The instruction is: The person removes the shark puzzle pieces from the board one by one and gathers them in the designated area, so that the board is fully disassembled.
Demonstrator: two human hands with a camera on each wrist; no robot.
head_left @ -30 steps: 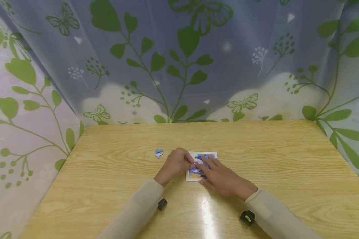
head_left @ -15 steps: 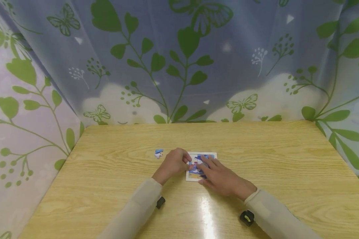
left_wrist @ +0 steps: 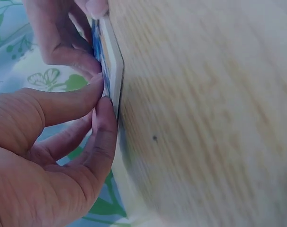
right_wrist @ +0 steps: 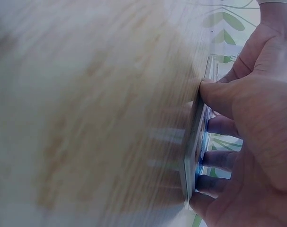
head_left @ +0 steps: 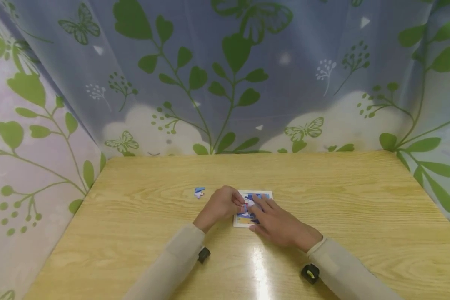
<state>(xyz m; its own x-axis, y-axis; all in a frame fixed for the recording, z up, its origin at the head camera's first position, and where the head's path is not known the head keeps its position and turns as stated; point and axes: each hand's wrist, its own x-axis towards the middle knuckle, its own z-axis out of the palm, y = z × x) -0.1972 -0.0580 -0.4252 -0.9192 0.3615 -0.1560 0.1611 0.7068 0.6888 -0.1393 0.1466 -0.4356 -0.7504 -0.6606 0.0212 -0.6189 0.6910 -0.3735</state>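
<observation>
A small jigsaw puzzle in a white frame (head_left: 241,226) lies flat on the table, its picture blue, white and sandy yellow. My left hand (head_left: 220,204) is at its left side, thumb and index finger pinching a small puzzle piece low over the picture; fingers mostly hide that piece. Across the right half of the puzzle my right hand (head_left: 281,225) rests with spread fingers, its thumb at the frame's near edge, as the right wrist view shows with the frame (right_wrist: 187,165) side-on. One loose blue and white piece (head_left: 199,192) lies left of the frame.
The wooden table (head_left: 360,200) extends on all sides of the puzzle. A leaf-and-butterfly patterned curtain (head_left: 195,83) hangs along its far edge, and similar cloth (head_left: 33,137) covers the left side. Black wrist cameras (head_left: 310,273) sit below both sleeves.
The left fingertips draw back slightly to the left, then return to the right over the puzzle. The right hand and the loose piece stay in place.
</observation>
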